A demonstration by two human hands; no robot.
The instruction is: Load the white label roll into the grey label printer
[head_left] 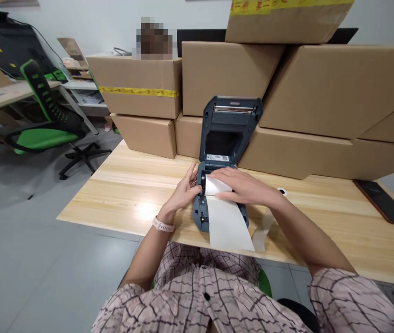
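A dark grey label printer [201,223] stands on the table with its lid [230,121] raised. Inside it sits a white label roll [214,186], and a wide strip of label paper [229,226] runs from it over the printer's front and past the table edge. My left hand [184,189] grips the printer's left side, thumb at the black roll holder [203,180] and fingers along the outside. Over the roll lies my right hand [243,185], its fingers on top and its thumb lower on the paper; it covers the roll's right end.
Cardboard boxes [308,88] are stacked along the back of the table [113,185]. To the right lie a small white ring-shaped piece [282,191], a paper scrap [262,233] and a dark phone-like slab [386,201]. A green chair [49,136] stands left; a person's head [154,40] shows behind the boxes.
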